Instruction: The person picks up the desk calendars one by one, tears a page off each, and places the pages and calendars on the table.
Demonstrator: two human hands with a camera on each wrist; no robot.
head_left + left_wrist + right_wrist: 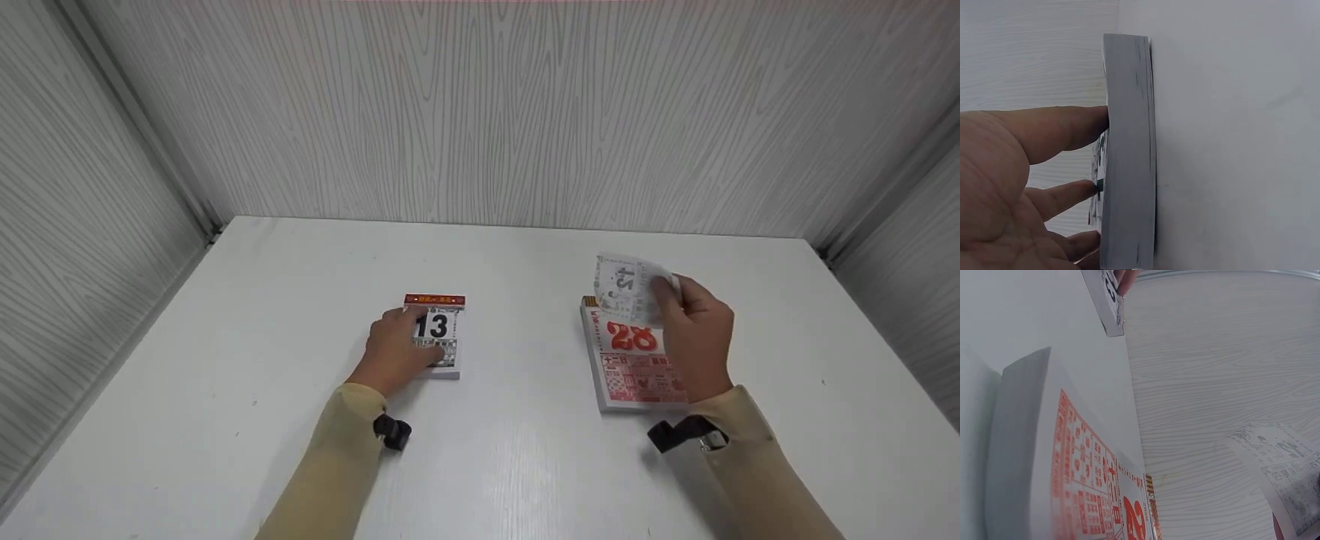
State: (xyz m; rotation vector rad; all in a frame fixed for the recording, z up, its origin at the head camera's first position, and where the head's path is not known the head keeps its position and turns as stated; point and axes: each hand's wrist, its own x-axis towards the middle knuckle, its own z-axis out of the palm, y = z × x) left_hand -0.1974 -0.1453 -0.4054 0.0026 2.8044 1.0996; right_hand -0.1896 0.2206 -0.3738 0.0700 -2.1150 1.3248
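The small tear-off calendar lies on the table with a black 13 on its top page and a red header strip. My left hand rests on it, thumb and fingertips touching its front face. In the left wrist view the calendar's thick page edge stands beside the fingertips. My right hand pinches a thin calendar page between thumb and fingers, a reversed 12 showing through the paper. That page hangs over the top of a larger tear-off calendar with a red 28, partly covering it.
Both calendars lie on a white table, the larger one to the right. A grey wood-grain panel stands behind the table, with similar panels at the left and right. A dark wrist camera sits at the left cuff.
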